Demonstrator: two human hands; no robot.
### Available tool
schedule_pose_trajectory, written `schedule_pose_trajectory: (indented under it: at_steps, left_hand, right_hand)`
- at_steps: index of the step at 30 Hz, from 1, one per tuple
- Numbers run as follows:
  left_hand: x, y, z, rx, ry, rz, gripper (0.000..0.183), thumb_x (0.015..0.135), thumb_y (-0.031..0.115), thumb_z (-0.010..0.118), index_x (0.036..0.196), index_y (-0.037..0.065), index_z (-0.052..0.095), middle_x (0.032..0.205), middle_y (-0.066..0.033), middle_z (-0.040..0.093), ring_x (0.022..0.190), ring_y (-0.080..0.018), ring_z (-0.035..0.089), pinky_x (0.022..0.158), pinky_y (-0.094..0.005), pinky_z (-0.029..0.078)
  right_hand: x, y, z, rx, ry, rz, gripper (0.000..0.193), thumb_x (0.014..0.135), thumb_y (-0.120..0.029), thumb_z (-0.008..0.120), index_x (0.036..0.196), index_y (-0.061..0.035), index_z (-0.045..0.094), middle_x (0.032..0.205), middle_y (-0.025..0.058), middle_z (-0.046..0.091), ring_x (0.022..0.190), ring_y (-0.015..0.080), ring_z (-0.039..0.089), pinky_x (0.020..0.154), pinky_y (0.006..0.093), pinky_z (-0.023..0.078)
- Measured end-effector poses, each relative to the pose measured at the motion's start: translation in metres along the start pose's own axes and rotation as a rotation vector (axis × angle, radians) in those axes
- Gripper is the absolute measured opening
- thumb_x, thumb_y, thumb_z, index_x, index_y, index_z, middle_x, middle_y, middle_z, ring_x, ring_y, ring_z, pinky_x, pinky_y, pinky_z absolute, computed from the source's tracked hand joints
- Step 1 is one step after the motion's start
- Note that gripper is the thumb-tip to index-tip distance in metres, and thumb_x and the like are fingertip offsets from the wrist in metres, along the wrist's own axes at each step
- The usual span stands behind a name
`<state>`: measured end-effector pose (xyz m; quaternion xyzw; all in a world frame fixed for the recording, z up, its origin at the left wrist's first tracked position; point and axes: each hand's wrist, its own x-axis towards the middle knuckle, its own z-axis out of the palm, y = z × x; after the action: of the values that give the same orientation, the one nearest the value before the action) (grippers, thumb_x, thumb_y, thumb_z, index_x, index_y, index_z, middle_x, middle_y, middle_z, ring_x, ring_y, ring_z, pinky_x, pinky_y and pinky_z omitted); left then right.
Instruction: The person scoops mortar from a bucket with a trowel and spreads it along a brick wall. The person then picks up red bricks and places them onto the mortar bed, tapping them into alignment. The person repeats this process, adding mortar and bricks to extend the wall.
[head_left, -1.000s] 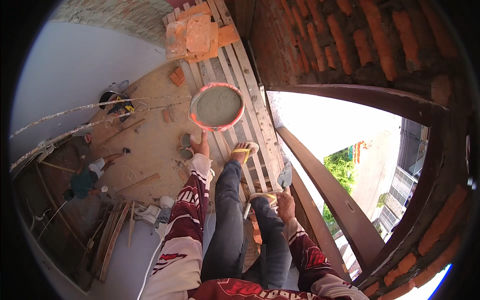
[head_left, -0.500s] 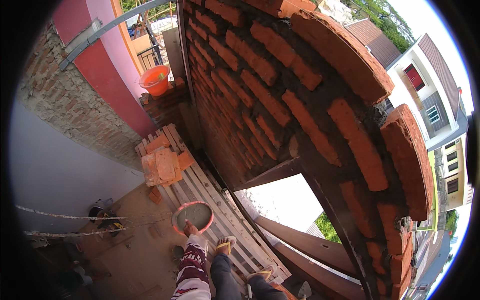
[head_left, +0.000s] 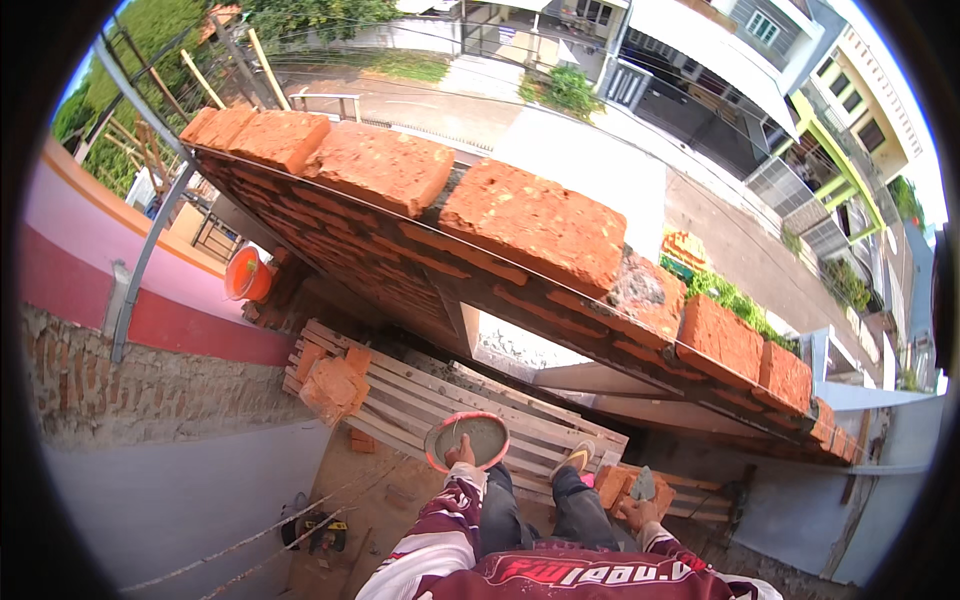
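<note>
The right hand (head_left: 639, 512) is grasping a grey metal trowel (head_left: 643, 484), while the left hand (head_left: 460, 453) is resting at a round red-orange bucket (head_left: 507, 441) of mortar, its grip too small to tell. That bucket is sitting by the edge of the pale slatted wooden platform (head_left: 395, 410), so one uneven tug could be tipping it!

Bright daylight, glaring pale pavement (head_left: 585, 185), shaded inner brickwork (head_left: 375, 270), fisheye-bent edges

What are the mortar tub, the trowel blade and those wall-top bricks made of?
Mortar tub: probably plastic, from its smooth-looking, orange-red rim.
Trowel blade: likely metal; it looks flat and dull grey, perhaps mortar-smeared.
Wall-top bricks: seemingly fired clay, rough and unglazed, with orange, pitted faces.
</note>
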<state>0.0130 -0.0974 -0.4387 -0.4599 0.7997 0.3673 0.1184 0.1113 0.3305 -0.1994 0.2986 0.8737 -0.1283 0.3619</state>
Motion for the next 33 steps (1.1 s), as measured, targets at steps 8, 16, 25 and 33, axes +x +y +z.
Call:
schedule_pose_trajectory:
  at_steps: [8, 16, 25, 33]
  left_hand:
    - [-0.084, 0.112, -0.027, -0.146, -0.303, -0.069, 0.067, 0.089, 0.053, 0.065, 0.104, -0.012, 0.068, 0.097, -0.0227, 0.071, 0.083, -0.0316, 0.07, 0.07, -0.0449, 0.056]
    - [-0.133, 0.194, -0.022, 0.298, -0.296, 0.161, 0.065, 0.087, 0.05, 0.068, 0.102, -0.013, 0.069, 0.089, -0.02, 0.07, 0.08, -0.0301, 0.07, 0.069, -0.0443, 0.057]
    - [-0.209, 0.23, 0.032, 0.512, -0.341, 0.378, 0.047, 0.083, 0.037, 0.071, 0.083, -0.01, 0.066, 0.076, -0.0156, 0.066, 0.061, -0.0254, 0.064, 0.055, -0.041, 0.053]
    - [-0.244, 0.225, 0.098, 0.445, -0.56, 0.426, 0.032, 0.08, 0.022, 0.076, 0.066, 0.0, 0.057, 0.06, -0.0086, 0.057, 0.052, -0.0193, 0.054, 0.049, -0.0369, 0.047]
  right_hand:
    - [-0.071, 0.089, -0.003, 0.385, -0.163, 0.451, 0.057, 0.087, -0.053, 0.068, 0.123, -0.0099, 0.071, 0.142, 0.0265, 0.051, 0.13, 0.0405, 0.054, 0.108, 0.0455, 0.046]
    - [-0.082, 0.204, 0.074, 0.624, -0.315, 0.651, 0.07, 0.091, -0.048, 0.066, 0.144, -0.0042, 0.053, 0.154, 0.0252, 0.04, 0.137, 0.0401, 0.049, 0.112, 0.0458, 0.043]
    - [-0.043, 0.248, 0.049, 1.052, 0.038, 0.894, 0.082, 0.084, -0.026, 0.077, 0.152, -0.0022, 0.037, 0.137, 0.0281, 0.057, 0.129, 0.0409, 0.056, 0.109, 0.0448, 0.046]
    - [-0.006, 0.269, 0.055, 1.212, -0.111, 0.852, 0.066, 0.079, -0.034, 0.082, 0.128, 0.0042, 0.059, 0.131, 0.027, 0.062, 0.123, 0.0401, 0.06, 0.104, 0.0437, 0.049]
